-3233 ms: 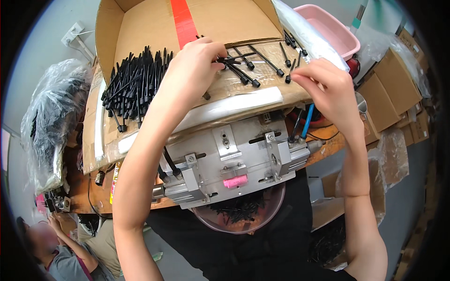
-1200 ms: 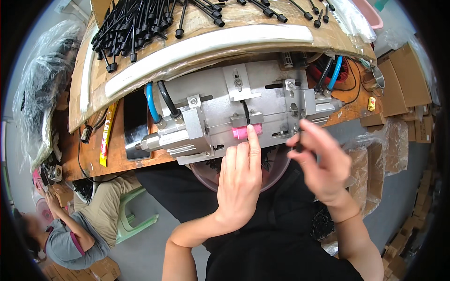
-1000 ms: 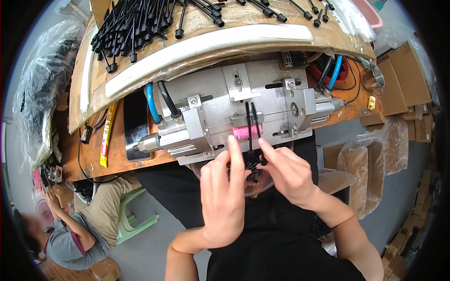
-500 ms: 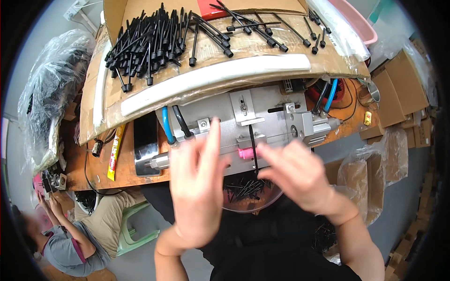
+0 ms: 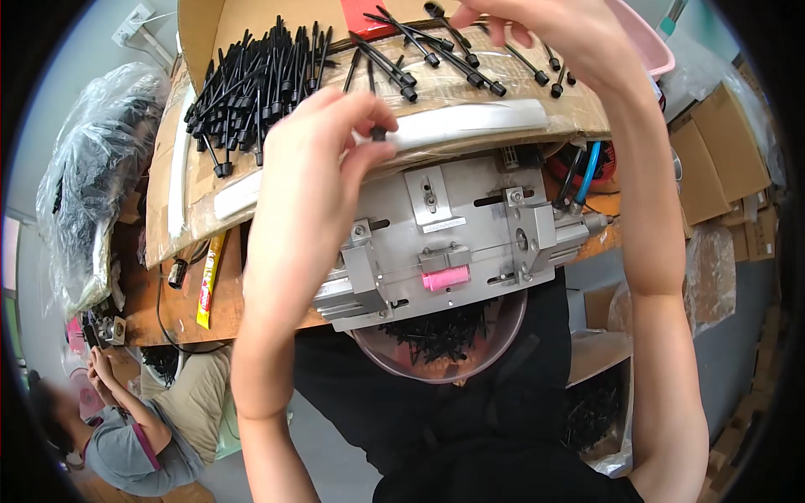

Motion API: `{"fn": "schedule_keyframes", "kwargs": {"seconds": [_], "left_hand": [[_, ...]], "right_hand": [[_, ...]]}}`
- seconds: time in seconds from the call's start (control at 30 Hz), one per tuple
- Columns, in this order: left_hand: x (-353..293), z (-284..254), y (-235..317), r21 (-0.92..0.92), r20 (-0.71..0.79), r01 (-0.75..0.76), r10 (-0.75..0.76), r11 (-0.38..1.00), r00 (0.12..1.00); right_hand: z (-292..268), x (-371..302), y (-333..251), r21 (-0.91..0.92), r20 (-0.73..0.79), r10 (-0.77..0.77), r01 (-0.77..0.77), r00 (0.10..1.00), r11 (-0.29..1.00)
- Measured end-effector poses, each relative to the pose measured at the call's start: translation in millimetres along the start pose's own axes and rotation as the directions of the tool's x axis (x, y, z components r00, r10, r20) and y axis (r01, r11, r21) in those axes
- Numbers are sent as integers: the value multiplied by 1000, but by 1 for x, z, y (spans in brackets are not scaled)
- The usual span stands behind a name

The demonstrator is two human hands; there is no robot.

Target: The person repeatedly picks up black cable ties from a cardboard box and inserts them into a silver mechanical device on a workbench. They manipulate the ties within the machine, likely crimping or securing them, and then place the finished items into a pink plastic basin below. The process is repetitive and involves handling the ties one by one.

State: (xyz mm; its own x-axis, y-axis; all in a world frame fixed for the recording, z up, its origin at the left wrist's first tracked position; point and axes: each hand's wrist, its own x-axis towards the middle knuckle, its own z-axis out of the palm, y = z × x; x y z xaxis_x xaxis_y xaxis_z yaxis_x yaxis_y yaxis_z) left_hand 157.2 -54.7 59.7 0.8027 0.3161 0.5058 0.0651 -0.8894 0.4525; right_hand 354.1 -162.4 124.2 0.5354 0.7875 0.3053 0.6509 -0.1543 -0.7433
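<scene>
My left hand [image 5: 323, 138] is raised over the front edge of the cardboard. Its thumb and forefinger pinch a thin black rod with a thick cap [image 5: 378, 133] at its near end. At the upper right, my right hand [image 5: 562, 29] reaches over several loose black capped rods [image 5: 480, 80], its fingers bent and apart. I see nothing held in it. Below both hands lies a metal fixture [image 5: 394, 226] with a slotted stop plate [image 5: 431, 199], clamp blocks on both sides and a pink piece [image 5: 446, 278] at the middle of its front.
A dense heap of black capped rods [image 5: 268, 84] covers the cardboard's left part. Under the fixture, a clear bowl [image 5: 369, 356] holds more black pieces. A yellow packet [image 5: 210, 281] lies left. Another person [image 5: 134, 448] sits at the lower left. Cartons [image 5: 721, 151] stand right.
The black rod that stood in the fixture is gone from there. My left hand has moved up and away, pinching a rod. My right hand has gone from the fixture to the loose rods.
</scene>
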Motion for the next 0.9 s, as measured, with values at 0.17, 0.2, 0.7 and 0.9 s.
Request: {"fn": "schedule_keyframes", "kwargs": {"seconds": [0.17,0.2,0.7,0.9], "left_hand": [[-38,11,11,54,-173,70,-60,996,983],[-42,12,12,40,-183,94,-85,995,979],[-157,96,71,267,105,98,-130,959,986],[-149,95,65,241,131,91,-125,966,984]], "right_hand": [[16,-2,37,-307,207,-392,440,896,844],[18,-1,33,-357,319,-268,377,909,855],[9,-45,-1,263,-282,-204,280,937,923],[9,-115,25,202,-285,-290,353,913,914]]}}
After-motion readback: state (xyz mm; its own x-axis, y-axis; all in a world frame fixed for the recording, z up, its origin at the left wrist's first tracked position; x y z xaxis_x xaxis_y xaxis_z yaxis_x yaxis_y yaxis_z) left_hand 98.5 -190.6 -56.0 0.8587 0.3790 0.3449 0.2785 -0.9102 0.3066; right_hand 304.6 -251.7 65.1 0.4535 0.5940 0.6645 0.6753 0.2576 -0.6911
